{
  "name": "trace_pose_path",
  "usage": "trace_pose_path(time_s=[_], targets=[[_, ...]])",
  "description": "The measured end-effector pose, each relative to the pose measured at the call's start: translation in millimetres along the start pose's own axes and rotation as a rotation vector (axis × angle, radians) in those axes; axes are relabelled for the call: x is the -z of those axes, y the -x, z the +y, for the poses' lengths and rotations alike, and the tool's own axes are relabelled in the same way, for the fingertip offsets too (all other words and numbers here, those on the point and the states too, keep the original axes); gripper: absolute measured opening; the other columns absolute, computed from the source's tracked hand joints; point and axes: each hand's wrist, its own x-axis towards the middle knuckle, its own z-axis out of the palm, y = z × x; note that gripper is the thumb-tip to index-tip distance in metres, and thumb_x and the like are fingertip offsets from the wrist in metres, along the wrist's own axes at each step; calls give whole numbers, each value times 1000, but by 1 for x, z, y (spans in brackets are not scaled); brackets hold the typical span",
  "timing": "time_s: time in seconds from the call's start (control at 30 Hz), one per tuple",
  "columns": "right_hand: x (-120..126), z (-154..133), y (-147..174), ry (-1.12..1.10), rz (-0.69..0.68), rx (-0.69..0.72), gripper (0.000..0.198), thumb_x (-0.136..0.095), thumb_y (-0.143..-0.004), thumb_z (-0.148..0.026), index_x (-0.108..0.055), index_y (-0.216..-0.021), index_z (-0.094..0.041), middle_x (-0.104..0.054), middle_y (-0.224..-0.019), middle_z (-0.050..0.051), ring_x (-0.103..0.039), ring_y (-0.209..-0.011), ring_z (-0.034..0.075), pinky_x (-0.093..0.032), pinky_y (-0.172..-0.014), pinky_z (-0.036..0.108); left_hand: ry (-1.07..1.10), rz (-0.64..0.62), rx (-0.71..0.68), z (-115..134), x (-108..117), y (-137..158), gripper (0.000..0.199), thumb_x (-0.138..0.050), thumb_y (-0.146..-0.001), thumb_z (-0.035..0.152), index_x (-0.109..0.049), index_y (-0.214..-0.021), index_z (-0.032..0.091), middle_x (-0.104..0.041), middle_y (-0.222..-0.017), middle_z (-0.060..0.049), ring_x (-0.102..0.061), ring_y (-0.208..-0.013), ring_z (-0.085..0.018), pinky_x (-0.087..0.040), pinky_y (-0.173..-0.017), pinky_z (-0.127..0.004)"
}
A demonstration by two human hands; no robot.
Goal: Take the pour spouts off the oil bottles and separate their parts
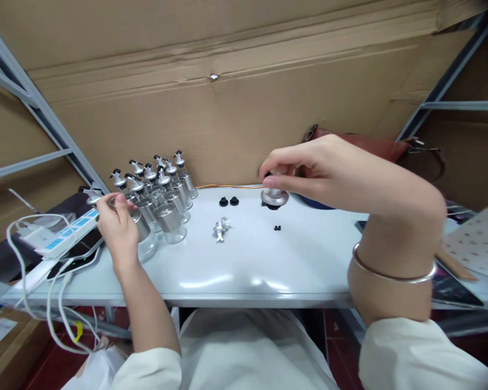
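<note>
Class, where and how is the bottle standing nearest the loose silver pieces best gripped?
Probably around its silvery band, coming from the right: the bottle stands upright, its body looks cylindrical, other bottles crowd its left and back, and tabletop separates it from the silver pieces.

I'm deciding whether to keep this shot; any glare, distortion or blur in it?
Head view: bright glare streaks on the white table near its front edge; head view: apparent wide-angle distortion, with the left metal post slanting steeply; head view: the silver pourer at the left hand seems slightly soft, and the tiny black pieces show little detail.
</note>
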Motion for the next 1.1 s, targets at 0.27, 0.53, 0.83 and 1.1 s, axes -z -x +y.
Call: trace_pose_path(time_s=[0.27, 0.53, 0.83, 1.1], targets=[[-2, 2, -1, -24, -9, -18, 25, -49, -90, -37, -61, -79, -19, -55, -58, -3, -46, -50, 9, -30, -52, 24, -250, -24, 63, -11, -8, 1, 23, -35, -93, 37, -44, -101, 18, -63, -76, -5, -63, -81, -23, -43, -86, -40], [1, -1, 2, -50, -41, -42, 24, -50, -90, -37, -63, -81, -19, -56, -58, -3, -47, -52, 9, -30, -54, 25, -225, -9, 91, -20, -12, -2, 21, -43, -88, 29, -40, -105, 17, -58, -91, -8, -59, -92, -24, -42, -91, -43], [-2, 9, -2, -1, -111, -6, 22, -50, -88, -34, -66, -84, -20, -67, -73, -1, -53, -57, 11, -34, -58, 25, 553, -208, -561, 88, -44, 43, 38, -49, -88, 42, -32, -118, 26, -51, -100, -2, -58, -74, -11, -43, -63, -26], [-18, 5, -14, 159, -218, -36, 14, -51, -84, -21, -64, -78, -19, -66, -69, 0, -56, -60, 12, -33, -56, 24, 381, -596, -948, 92, -95, 76, 40, -51, -86, 50, -37, -108, 20, -62, -77, 0, -56, -56, -12, -41, -61, -28]])
